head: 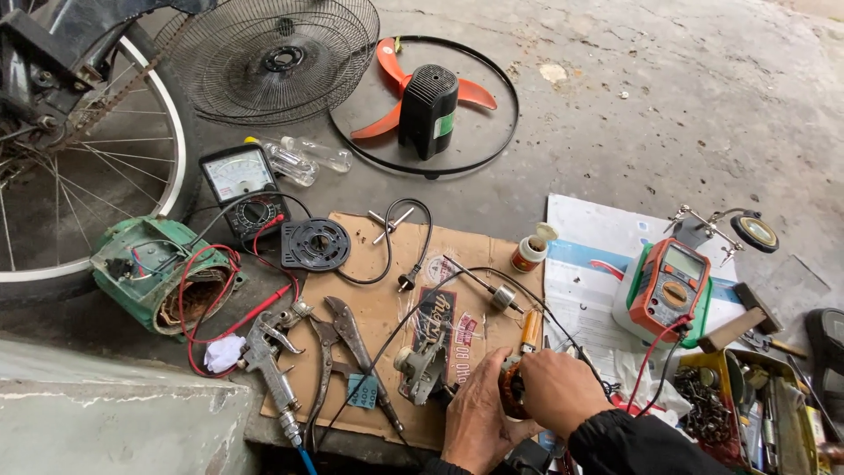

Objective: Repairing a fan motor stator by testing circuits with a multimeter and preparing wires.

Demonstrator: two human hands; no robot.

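Both hands are basically on the same thing here: a small copper-wound motor part (512, 388) sitting at the near edge of the cardboard sheet (369, 308). The left hand (477, 420) cups it from the left and below, the right hand (558, 390) closes over it from the right, so it's pinned between them, neither one really nearer. The fingers cover most of it, so I can't tell its long axis. An orange tube-shaped bit (531, 332), maybe a capacitor, pokes up just behind it.
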